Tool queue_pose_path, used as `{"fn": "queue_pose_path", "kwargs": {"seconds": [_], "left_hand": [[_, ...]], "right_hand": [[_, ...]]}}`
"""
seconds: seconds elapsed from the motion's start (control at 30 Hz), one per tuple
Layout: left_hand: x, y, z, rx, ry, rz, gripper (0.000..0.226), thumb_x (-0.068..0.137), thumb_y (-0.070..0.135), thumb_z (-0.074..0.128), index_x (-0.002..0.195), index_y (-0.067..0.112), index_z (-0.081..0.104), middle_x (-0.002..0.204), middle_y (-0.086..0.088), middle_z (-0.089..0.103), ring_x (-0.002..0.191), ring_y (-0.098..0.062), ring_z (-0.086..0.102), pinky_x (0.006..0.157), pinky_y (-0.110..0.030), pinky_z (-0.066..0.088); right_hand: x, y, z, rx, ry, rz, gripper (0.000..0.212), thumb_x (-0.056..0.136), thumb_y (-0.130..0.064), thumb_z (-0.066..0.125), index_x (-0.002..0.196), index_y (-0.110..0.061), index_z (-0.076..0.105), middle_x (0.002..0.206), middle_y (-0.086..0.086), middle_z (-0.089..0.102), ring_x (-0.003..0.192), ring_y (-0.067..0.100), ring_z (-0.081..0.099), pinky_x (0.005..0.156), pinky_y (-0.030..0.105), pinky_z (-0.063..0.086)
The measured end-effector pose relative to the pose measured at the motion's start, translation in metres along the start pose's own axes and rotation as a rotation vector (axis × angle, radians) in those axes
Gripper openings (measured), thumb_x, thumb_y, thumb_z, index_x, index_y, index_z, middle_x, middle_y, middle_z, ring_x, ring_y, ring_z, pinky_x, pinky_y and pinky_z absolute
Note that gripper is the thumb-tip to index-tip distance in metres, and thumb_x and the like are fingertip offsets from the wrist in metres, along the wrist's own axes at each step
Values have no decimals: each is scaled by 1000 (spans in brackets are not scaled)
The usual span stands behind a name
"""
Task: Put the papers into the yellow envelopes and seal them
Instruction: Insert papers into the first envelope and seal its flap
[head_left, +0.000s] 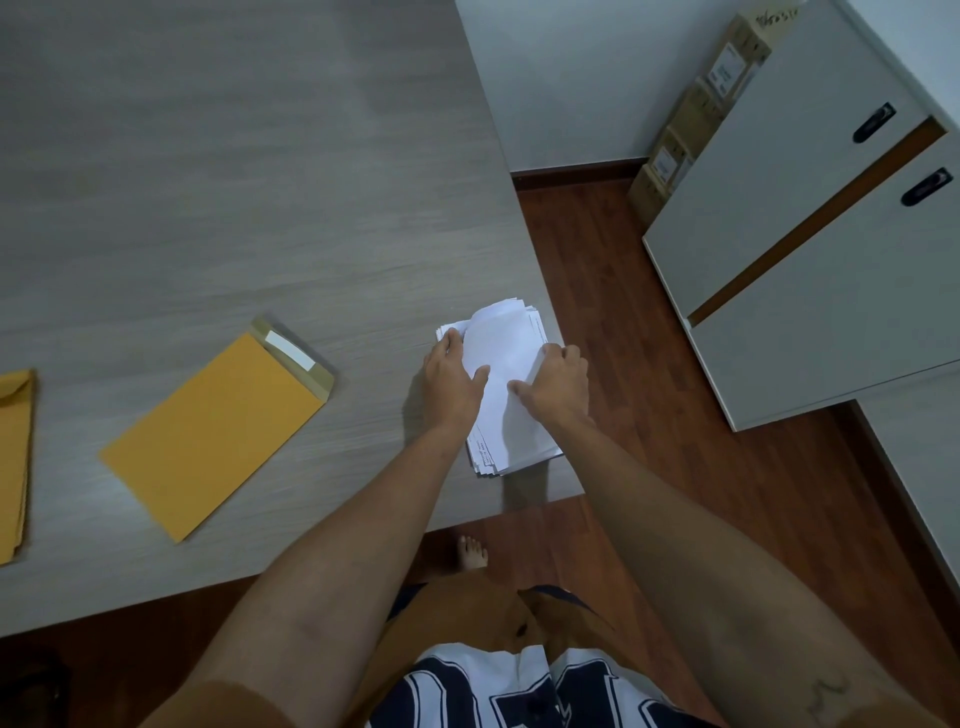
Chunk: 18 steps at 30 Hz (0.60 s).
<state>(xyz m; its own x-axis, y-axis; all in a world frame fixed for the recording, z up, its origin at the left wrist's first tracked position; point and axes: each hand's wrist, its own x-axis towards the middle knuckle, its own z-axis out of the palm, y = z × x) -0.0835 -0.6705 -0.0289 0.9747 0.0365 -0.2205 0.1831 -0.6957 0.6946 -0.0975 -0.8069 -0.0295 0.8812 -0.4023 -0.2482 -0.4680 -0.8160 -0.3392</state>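
Papers (511, 384) sit in a loose white stack near the table's (208, 182) right edge, close to its near right corner. A yellow envelope (215, 431), flap open, lies flat toward the near edge, well left of the stack; another envelope (15, 462) shows at the left edge. The left hand (452, 382) presses the stack's left side, thumb on top, while the right hand (556, 387) pinches the top sheet's right edge.

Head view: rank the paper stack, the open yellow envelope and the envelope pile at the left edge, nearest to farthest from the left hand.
1. Paper stack: under the left hand, near the table's right edge.
2. Open yellow envelope: to the hand's left, flap open, mid-table.
3. Envelope pile: farthest, at the picture's left edge, partly cut off.
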Motion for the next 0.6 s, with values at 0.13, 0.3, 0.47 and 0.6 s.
{"fn": "queue_pose_path", "kwargs": {"seconds": [0.13, 0.3, 0.47, 0.6], "left_hand": [[0, 2, -1, -64, 22, -18, 65, 91, 21, 67, 149, 8, 38, 149, -10, 46, 136, -26, 43, 112, -38, 35], [1, 0, -1, -51, 38, -5, 55, 90, 21, 68, 140, 6, 49, 138, -12, 56, 125, -28, 52, 104, -41, 43], [0, 3, -1, -92, 93, -14, 37, 84, 17, 72, 116, 2, 62, 123, -11, 59, 112, -28, 56, 97, -32, 44], [0, 6, -1, -71, 139, -30, 32, 80, 16, 75, 106, 3, 61, 119, -10, 53, 102, -27, 56, 75, -12, 26]], "right_hand": [[-1, 0, 0, 16, 6, 5, 71, 78, -49, 75, 133, -14, 46, 131, 7, 48, 117, 22, 48, 102, 34, 44], [-1, 0, 0, 21, 4, 4, 71, 79, -48, 75, 134, -13, 46, 132, 8, 48, 118, 22, 48, 102, 34, 43], [-2, 0, -2, 18, 4, -5, 70, 80, -47, 75, 133, -12, 47, 132, 9, 48, 118, 23, 47, 102, 35, 43], [-3, -1, -3, 30, -2, -1, 70, 80, -46, 76, 133, -12, 46, 132, 9, 48, 118, 23, 47, 102, 35, 43]]}}
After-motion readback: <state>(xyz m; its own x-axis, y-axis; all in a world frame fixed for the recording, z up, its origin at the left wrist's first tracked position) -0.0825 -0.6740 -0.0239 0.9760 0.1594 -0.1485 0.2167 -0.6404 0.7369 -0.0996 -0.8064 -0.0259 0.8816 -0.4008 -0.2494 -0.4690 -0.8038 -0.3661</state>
